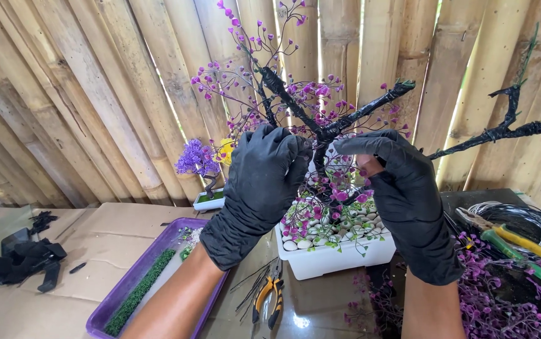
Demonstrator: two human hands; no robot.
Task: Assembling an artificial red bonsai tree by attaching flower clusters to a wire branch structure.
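A handmade wire tree (336, 129) with a black-wrapped trunk, bare black branches and twigs of small purple beads stands in a white rectangular pot (339, 254) filled with white pebbles. Both my hands wear black gloves. My left hand (261, 185) grips the trunk's left side below the beaded twigs. My right hand (402, 194) is closed on the trunk's right side, thumb and fingers pinched near the branch fork. The lower trunk is hidden behind my hands.
A purple tray (110, 317) with a green strip lies at the left. Orange-handled pliers (269, 300) lie before the pot. Yellow and green pliers (519, 245), a wire coil (534, 220) and loose purple bead twigs (509, 307) are at right. A small purple tree (200, 163) stands behind. Bamboo wall behind.
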